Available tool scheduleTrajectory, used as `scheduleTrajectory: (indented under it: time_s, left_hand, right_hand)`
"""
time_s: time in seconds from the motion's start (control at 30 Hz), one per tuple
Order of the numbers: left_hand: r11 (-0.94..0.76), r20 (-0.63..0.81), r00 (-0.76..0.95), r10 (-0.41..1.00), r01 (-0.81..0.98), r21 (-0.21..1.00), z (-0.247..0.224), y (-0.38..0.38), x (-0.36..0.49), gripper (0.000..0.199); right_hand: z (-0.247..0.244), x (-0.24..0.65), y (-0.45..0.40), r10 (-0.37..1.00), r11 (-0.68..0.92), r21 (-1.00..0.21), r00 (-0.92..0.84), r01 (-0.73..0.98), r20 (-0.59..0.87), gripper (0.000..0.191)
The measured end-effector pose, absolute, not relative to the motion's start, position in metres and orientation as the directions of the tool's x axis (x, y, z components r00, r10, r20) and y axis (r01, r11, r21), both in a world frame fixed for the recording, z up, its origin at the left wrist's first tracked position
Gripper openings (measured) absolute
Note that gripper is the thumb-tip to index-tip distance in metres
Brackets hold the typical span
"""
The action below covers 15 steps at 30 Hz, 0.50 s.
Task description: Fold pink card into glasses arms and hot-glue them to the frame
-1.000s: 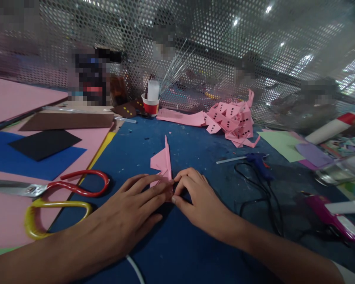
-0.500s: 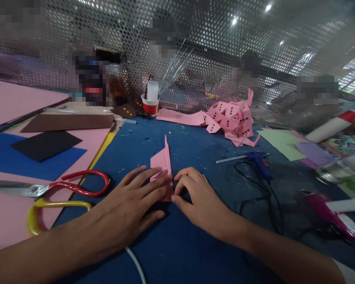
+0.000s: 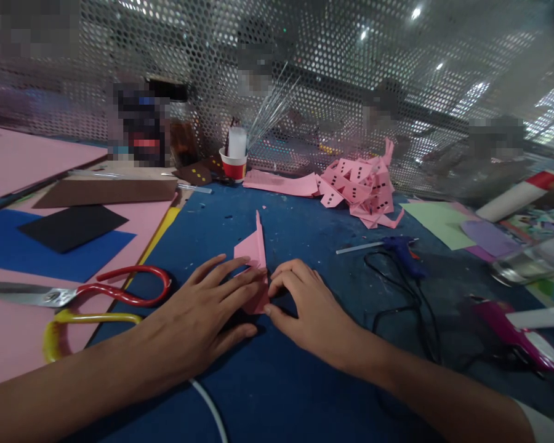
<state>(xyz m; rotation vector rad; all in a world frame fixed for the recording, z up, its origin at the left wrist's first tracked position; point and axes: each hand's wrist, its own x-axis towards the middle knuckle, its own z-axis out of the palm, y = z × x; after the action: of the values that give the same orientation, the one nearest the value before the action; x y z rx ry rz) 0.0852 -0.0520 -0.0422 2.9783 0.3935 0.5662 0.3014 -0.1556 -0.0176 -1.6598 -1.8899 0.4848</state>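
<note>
"Progress on our folded pink paper (image 3: 250, 248), near centre?"
"Right edge folded; near end, we judge, unfinished. Our left hand (image 3: 198, 311) spreads over it; our right hand (image 3: 307, 304) curls alongside, pinch uncertain."

Hand count is coming to two, left hand (image 3: 215, 301) and right hand (image 3: 307, 304), both sitting at one folded pink piece (image 3: 250, 247). Left of that piece, one pair of scissors (image 3: 67, 297) and one black sheet (image 3: 74, 227) are lying; right of it, one blue glue gun (image 3: 402, 251). Beyond it, one red-and-white cup (image 3: 234, 167) is standing.
</note>
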Motion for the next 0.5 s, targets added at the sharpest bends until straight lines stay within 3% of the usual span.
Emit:
scheduleTrajectory:
  time_s: [0.23,0.5]
  left_hand:
    - [-0.966,0.321,0.912,0.256,0.236,0.100,-0.0421,-0.0516,0.0838,0.048]
    - [-0.967,0.316,0.914,0.254,0.237,0.093,-0.0445,-0.0517,0.0834,0.058]
  right_hand:
    - [-0.0174,0.3011,-0.1573,0.978,0.176,-0.583,-0.075,0.793,0.193,0.018]
    - [-0.0221,0.2936,-0.1517,0.976,0.138,-0.525,-0.024,0.840,0.218,0.017]
